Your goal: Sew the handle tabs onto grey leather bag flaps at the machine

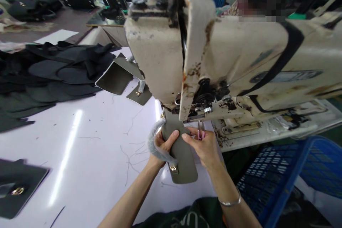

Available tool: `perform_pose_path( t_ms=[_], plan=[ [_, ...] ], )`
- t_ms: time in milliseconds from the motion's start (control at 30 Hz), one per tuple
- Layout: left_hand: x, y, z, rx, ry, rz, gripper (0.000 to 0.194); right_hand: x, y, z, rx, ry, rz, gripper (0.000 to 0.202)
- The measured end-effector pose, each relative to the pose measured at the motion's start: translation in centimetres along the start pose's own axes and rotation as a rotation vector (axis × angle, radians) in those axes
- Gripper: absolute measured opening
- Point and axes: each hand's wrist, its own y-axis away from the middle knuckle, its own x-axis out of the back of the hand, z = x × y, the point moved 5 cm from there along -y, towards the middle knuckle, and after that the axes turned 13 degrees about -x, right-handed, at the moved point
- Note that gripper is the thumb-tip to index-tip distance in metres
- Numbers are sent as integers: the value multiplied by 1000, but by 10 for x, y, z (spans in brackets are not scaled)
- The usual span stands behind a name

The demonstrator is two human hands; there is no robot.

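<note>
A grey-green bag panel (184, 160) lies under the head of a sewing machine (157, 53), its far end hidden beneath the machine. On its left side is a curved handle (153, 142) in clear plastic wrap, fixed with gold-coloured rings. My left hand (162, 146) reaches through the handle and grips the panel's left edge, thumb on top. My right hand (203, 146) pinches the right edge, its thumb also on the panel. Small pink-handled thread snips (200, 133) are tucked in the right hand, blades pointing away from me.
Dark cut pieces (61, 67) are heaped at the left. Further panels with handles (117, 76) lie behind the machine head, and another panel (18, 185) sits front left. Loose threads (128, 160) are scattered over the white table (93, 171). A blue basket (269, 178) stands at the right.
</note>
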Motion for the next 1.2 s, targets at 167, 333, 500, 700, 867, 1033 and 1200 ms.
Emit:
perform_pose_path(
  t_ms=[167,333,500,700,867,1033,1200],
  plan=[
    [-2,3,2,4,-28,17,50,7,2,-3,65,100,43,22],
    [-3,4,2,37,-20,43,54,11,2,-13,164,295,66,24],
    [-6,8,6,67,-6,66,55,12,1,-33,326,480,67,31],
    [-19,1,21,190,50,78,50,8,-5,-33,274,372,-32,34],
    [-26,-4,45,116,15,153,44,8,-5,-26,184,254,9,23],
    [-27,-2,57,68,-78,210,38,7,-5,-29,155,231,4,24],
    [-25,-10,53,-9,-54,231,32,7,-10,-36,156,246,42,26]
  ],
)
